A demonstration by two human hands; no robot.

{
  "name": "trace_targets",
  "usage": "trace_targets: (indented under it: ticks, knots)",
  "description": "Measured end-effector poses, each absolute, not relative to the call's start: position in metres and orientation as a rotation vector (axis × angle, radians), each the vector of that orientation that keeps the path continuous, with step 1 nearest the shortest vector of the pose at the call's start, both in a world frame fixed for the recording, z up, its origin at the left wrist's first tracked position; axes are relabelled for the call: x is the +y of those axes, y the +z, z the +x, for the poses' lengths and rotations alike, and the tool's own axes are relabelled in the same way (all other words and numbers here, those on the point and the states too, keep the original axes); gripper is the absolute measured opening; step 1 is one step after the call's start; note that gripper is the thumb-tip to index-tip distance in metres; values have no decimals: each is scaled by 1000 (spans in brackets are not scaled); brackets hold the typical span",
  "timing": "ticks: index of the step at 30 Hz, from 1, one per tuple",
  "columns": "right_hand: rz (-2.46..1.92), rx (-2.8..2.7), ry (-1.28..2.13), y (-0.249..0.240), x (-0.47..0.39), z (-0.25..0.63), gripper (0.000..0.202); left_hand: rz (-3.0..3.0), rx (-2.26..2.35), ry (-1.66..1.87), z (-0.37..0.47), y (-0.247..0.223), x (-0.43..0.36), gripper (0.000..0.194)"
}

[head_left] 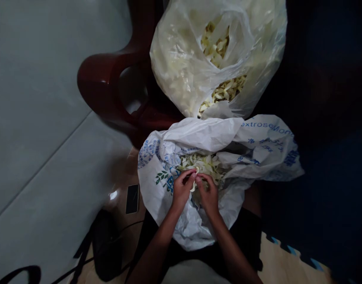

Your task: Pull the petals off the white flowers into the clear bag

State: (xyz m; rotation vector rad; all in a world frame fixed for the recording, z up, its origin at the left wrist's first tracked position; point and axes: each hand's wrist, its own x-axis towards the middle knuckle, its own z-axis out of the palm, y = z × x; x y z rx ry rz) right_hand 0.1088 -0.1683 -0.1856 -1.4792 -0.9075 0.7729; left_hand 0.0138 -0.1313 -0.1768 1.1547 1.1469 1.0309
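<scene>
Both hands meet over the open mouth of a white woven sack (157, 197) with blue print, lying across the lap. Pale whitish-green petals or flower pieces (210, 163) fill its middle. My left hand (182, 187) pinches a small pale yellow-white piece (193, 187) between thumb and fingers. My right hand (208, 192) touches the same piece from the other side, its thumb and fingertips pressed together. The fingertips of the two hands touch or nearly touch, and what lies between them is partly hidden.
Beyond the sack, a large translucent plastic bag (175, 59) holds more pale pieces. A dark red chair (100, 75) stands at upper left. A phone (132, 198) and a black object (106, 244) with cables lie on the floor at left. Foam mat (283, 260) shows at lower right.
</scene>
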Motion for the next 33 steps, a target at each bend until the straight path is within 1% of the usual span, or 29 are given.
trace_targets:
  ticks: [6,11,16,20,25,33]
  knots:
    - [-1458,-809,765,-178,-144,112,22,1130,1123,1079,23,-170,-123,27]
    - [-1405,-775,799,-171,-120,116,24,1085,1111,1100,29,-160,-98,29]
    - [-1355,-711,794,-166,-117,120,24,1070,1069,1090,31,-149,-92,30]
    - [-1323,-707,798,-158,-124,124,21,1094,997,1105,30,-144,-103,36]
    - [-1283,-743,821,-145,-129,126,16,1104,949,1192,26,-140,-107,26]
    - [-1231,-798,906,-144,-131,136,16,1097,893,1191,23,-135,-106,21]
